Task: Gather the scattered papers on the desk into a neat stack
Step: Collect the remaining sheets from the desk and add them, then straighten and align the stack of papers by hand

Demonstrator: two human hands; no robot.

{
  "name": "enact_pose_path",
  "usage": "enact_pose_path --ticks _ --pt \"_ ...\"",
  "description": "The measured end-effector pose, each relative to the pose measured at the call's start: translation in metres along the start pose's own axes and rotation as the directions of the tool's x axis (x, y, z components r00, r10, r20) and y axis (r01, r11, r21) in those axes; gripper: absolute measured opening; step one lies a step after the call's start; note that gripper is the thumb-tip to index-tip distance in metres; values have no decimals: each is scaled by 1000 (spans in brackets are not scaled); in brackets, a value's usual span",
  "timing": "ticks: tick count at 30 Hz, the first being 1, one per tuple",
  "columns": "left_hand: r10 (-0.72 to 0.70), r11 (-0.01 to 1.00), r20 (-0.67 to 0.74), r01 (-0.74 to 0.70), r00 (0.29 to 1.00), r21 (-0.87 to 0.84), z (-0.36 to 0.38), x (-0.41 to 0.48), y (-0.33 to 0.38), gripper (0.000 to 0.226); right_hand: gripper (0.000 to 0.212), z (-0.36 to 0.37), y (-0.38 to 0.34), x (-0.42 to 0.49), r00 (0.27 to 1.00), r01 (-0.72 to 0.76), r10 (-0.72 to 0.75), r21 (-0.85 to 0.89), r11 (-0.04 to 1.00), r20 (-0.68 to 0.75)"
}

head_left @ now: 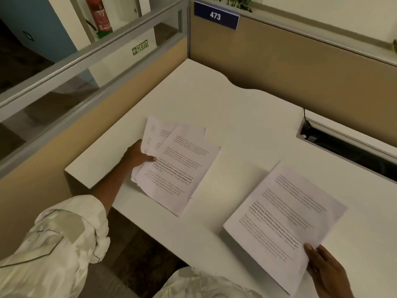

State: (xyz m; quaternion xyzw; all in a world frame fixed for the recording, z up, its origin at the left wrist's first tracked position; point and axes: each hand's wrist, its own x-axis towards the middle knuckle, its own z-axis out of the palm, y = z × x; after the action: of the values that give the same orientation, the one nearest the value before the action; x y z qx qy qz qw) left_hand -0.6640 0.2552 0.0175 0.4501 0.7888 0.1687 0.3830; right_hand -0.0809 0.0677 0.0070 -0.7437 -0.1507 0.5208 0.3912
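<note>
1. Blue plate (216, 16) reads "473"; green sign (140, 47) reads "EXIT"
2. Left hand (137, 155) pinches fanned papers (178, 160) on the desk (236, 108)
3. Right hand (324, 272) grips a printed sheet (283, 220) by its near corner

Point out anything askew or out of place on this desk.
The printed white sheets in the left hand are fanned out, edges misaligned, overhanging the white desk's front edge. The right hand holds a separate printed paper bundle apart from them, tilted. Nothing looks torn or spilled.
</note>
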Motion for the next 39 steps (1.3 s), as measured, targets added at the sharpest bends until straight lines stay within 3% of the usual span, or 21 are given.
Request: enact_pose_path --ticks 5,15,18,21,25,28,30,31,34,36,39 --pt "178 932 198 -100 964 -348 40 -36 11 68 22 25 -5 -12 986 3 -13 60 998 167" --pt "336 848 408 -85 849 -523 164 -120 57 65 27 43 -4 -9 926 74 -91 59 995 366" --pt "370 835 429 -93 824 -542 184 -135 70 64 25 32 -1 -2 926 103 -124 78 992 356" --pt "309 862 463 -39 831 -506 203 -143 80 54 24 22 5 4 942 139 -143 36 990 303" --pt "299 899 505 -61 810 -434 227 -160 97 55 21 21 14 5 963 217 -177 -196 956 204" --pt "366 887 407 -183 837 -423 244 -173 104 57 28 23 11 2 943 333 -293 -405 852 159" --pt "418 860 353 -240 837 -449 248 -182 113 57 43 20 5 0 911 408 -389 -439 801 138" --pt "441 840 340 -249 830 -482 247 -187 119 55 56 18 2 -1 905 422 -410 -386 820 118" --pt "521 770 324 -271 790 -577 232 -203 146 41 91 8 -23 -18 919 385 -383 -11 923 91" --pt "577 738 317 -314 753 -597 215 -212 166 32 78 0 -49 -28 843 500 -523 171 849 129" --pt "630 707 299 -371 716 -602 196 -217 190 35 54 -12 -86 -43 700 676 -710 255 692 73"
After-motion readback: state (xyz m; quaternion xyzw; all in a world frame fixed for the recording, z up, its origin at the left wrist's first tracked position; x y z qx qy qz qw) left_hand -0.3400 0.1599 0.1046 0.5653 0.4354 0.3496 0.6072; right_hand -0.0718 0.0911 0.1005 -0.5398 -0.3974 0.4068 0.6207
